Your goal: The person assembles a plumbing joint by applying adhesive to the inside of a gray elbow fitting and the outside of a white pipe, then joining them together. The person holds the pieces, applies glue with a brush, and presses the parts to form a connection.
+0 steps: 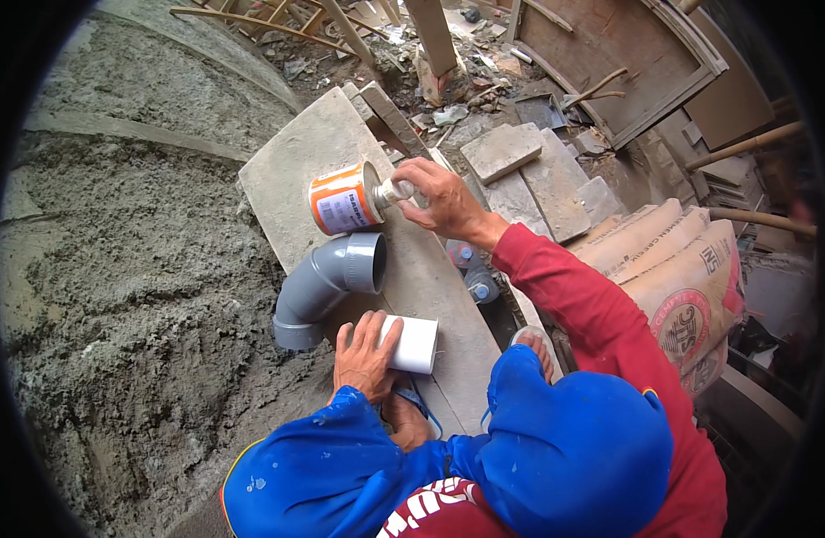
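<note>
My right hand (pixel 453 204) has its thumb and fingers closed round the pale cap (pixel 393 190) at the neck of an orange-and-white can (pixel 342 199). The can rests on a grey board, its metal top toward my right hand. Just below it lies a grey pipe elbow (pixel 327 285), one open end facing right and touching nothing I can make out. My left hand (pixel 365 357) grips a short white pipe piece (pixel 414 344) on the board, fingers over its left end. The pipe's far-left end is hidden under the fingers.
The grey board (pixel 296 152) lies beside rough wet-looking mortar (pixel 134 296). Plastic bottles (pixel 480 283) stand in a gap to the right, near my foot (pixel 534 350). Cement bags (pixel 690 269), loose slabs (pixel 502 152) and a wooden panel (pixel 609 54) lie further right.
</note>
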Demonstrator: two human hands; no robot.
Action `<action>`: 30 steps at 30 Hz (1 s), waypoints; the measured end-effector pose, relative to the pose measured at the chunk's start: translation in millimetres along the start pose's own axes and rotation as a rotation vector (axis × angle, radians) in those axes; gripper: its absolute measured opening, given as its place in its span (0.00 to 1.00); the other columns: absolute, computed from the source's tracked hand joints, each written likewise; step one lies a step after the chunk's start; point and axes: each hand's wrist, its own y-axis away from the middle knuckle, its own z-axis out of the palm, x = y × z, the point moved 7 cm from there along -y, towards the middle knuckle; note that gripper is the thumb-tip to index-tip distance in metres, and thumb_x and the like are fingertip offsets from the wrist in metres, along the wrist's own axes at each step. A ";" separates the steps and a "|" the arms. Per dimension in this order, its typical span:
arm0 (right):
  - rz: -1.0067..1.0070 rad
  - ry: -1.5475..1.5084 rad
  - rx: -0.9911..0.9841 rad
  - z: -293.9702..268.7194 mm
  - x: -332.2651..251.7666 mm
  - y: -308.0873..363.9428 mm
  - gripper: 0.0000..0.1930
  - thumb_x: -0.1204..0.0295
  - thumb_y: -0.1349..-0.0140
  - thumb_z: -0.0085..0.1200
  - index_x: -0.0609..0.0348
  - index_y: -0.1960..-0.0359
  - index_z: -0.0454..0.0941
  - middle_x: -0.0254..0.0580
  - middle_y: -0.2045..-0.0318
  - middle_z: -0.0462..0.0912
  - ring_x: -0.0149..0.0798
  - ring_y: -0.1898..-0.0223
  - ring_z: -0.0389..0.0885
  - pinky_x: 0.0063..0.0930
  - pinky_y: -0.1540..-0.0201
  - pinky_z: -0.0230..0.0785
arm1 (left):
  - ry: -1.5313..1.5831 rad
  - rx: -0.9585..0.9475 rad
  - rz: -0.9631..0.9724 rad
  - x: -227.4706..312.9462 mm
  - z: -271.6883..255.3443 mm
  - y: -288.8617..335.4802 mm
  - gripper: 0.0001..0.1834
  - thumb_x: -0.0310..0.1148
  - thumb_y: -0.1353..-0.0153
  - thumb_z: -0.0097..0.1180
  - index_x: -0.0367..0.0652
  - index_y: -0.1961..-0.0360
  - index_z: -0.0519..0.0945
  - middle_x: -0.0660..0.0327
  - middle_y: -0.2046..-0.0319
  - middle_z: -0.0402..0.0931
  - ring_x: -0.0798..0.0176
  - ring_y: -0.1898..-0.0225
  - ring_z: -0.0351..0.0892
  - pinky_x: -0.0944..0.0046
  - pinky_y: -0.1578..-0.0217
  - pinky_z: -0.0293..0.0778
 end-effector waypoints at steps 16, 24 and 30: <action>0.158 -0.063 -0.027 3.9 15.0 2.1 0.18 0.68 0.41 0.68 0.59 0.52 0.79 0.48 0.57 0.82 0.49 0.59 0.85 0.39 0.55 0.79 | 1.004 -0.024 -0.160 -25.5 -51.7 -4.8 0.48 0.32 0.71 0.81 0.43 0.39 0.78 0.53 0.47 0.80 0.45 0.41 0.79 0.51 0.39 0.73; 0.158 -0.071 -0.043 13.2 22.6 5.0 0.21 0.70 0.41 0.68 0.60 0.47 0.78 0.45 0.56 0.82 0.41 0.62 0.84 0.35 0.61 0.79 | 0.970 0.115 -0.115 -34.5 -73.4 -11.4 0.49 0.30 0.73 0.79 0.39 0.39 0.78 0.53 0.46 0.80 0.50 0.42 0.80 0.54 0.38 0.74; 0.368 -0.195 -0.061 17.3 30.3 17.9 0.22 0.71 0.41 0.68 0.61 0.46 0.77 0.46 0.54 0.82 0.41 0.61 0.86 0.33 0.59 0.81 | 1.020 0.105 -0.182 -44.3 -66.1 -7.1 0.50 0.31 0.73 0.79 0.39 0.39 0.78 0.54 0.45 0.79 0.51 0.41 0.80 0.54 0.38 0.74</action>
